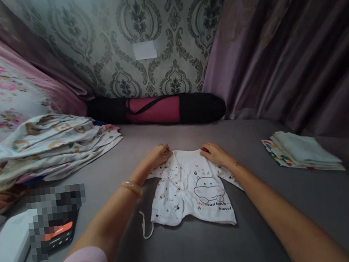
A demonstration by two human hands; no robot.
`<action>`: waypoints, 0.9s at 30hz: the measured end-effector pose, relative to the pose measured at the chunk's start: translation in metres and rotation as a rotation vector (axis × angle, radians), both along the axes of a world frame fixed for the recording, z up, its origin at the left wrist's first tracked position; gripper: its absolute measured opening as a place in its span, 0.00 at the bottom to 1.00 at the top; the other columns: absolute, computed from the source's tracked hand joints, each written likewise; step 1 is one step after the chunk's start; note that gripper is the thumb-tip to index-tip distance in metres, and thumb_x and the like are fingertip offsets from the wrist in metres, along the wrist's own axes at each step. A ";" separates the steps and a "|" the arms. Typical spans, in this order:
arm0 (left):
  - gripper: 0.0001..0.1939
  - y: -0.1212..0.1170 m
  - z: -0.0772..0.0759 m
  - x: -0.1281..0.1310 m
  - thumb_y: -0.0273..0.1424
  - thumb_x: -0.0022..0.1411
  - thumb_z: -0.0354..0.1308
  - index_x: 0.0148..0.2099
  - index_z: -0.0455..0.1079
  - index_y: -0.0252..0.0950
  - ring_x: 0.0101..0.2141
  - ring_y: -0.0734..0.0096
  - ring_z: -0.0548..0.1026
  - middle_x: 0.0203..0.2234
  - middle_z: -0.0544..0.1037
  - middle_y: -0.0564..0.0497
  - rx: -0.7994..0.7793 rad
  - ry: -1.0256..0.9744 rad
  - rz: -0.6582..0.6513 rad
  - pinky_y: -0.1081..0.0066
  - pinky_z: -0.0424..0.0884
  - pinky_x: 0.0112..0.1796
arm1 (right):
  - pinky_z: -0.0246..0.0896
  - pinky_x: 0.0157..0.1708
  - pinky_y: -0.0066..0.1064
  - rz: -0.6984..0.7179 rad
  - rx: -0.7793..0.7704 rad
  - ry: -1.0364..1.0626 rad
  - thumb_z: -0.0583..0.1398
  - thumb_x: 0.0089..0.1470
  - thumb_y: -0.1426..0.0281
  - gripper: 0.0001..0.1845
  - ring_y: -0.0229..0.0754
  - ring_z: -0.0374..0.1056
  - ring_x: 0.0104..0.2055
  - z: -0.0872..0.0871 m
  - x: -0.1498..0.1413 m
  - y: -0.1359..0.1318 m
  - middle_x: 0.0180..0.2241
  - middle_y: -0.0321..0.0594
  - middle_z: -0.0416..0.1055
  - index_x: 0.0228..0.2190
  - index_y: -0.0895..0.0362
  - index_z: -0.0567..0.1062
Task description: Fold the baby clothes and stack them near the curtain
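Note:
A small white baby shirt (pixel 185 188) lies face up on the grey sheet, its hem towards me. A cartoon hippo and lettering are printed on one front panel, and small scattered figures on the other. From its left side a thin white tie string trails onto the sheet. My left hand (pixel 160 154), with a bangle on the wrist, has its fingers curled on the left shoulder of the shirt. At the opposite shoulder, my right hand (pixel 215 154) pinches the cloth beside the neckline. Both sleeves are partly hidden by my hands and forearms.
Folded cloths (pixel 302 150) are stacked at the right. Rumpled printed clothes (pixel 56 140) lie in a heap at the left. Nearer me are a white device (pixel 10 250) and a partly blurred phone (pixel 62 236). A long black-and-red bag (pixel 155 110) rests against the patterned wall, between curtains.

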State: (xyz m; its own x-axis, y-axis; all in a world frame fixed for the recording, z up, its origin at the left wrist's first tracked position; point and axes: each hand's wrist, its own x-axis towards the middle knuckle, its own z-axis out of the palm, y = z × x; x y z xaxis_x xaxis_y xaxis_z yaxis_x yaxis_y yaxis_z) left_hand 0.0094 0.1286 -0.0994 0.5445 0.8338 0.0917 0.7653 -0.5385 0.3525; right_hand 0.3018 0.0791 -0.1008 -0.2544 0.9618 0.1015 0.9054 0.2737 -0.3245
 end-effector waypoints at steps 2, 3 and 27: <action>0.16 0.005 -0.004 0.002 0.39 0.61 0.51 0.43 0.71 0.34 0.36 0.66 0.73 0.37 0.76 0.44 -0.013 -0.064 -0.072 0.71 0.66 0.38 | 0.55 0.43 0.29 0.010 -0.008 0.050 0.55 0.59 0.67 0.11 0.41 0.65 0.42 -0.003 -0.002 0.003 0.40 0.44 0.71 0.39 0.58 0.73; 0.15 0.007 -0.006 0.003 0.39 0.61 0.51 0.42 0.71 0.33 0.36 0.66 0.73 0.36 0.76 0.44 -0.022 -0.084 -0.091 0.72 0.66 0.37 | 0.55 0.43 0.29 -0.002 -0.014 0.060 0.55 0.58 0.67 0.11 0.41 0.65 0.42 -0.003 -0.004 0.004 0.40 0.44 0.71 0.39 0.58 0.74; 0.30 -0.051 0.026 -0.089 0.57 0.54 0.45 0.35 0.70 0.34 0.28 0.69 0.69 0.26 0.73 0.50 -0.437 -0.295 0.278 0.73 0.64 0.29 | 0.59 0.30 0.32 -0.430 -0.205 0.185 0.54 0.51 0.55 0.20 0.44 0.68 0.30 0.003 0.138 -0.143 0.28 0.43 0.75 0.27 0.57 0.76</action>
